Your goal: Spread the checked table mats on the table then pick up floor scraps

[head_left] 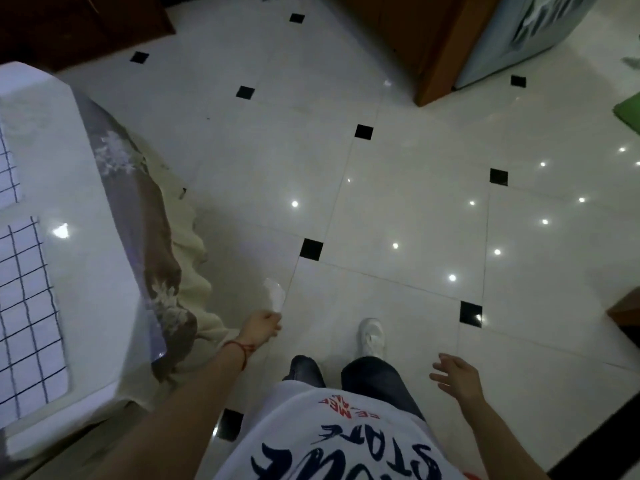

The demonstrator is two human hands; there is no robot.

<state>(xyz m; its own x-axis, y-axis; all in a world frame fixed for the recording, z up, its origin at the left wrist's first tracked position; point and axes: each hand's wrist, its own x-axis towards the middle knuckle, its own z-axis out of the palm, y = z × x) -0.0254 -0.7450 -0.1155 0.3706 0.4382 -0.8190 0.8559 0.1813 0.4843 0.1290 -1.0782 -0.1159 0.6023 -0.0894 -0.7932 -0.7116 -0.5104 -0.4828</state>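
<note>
A: What is the left hand point(262, 326) doing?

B: It is hanging just off the table's point(104, 271) near corner, fingers curled, pinching a thin clear scrap point(275, 295) that is sticking up out of the fist.

A: And the right hand point(457, 377)?

B: It is hovering well away from the table, on the far side of the person's legs, fingers spread and relaxed, carrying nothing.

A: Where are the checked table mats lying?

B: Two are showing on the table top. The nearer mat point(27, 317) is lying flat along the side closest to the person, and the farther mat point(7, 168) is sitting beyond it, with a strip of bare table showing between them. Both are running off the picture's edge, so I cannot tell how wide they are.

A: What is hanging from the table?

B: A tablecloth point(166, 258), cream and brown with pale flower prints, is draping down the table's side toward the floor point(415, 209).

A: Anything else near the table?

B: A white shoe point(372, 336) is standing on the glossy pale tiles, out from the table's corner past the left hand. Those tiles are carrying small black squares at their corners and are reflecting ceiling lights.
</note>
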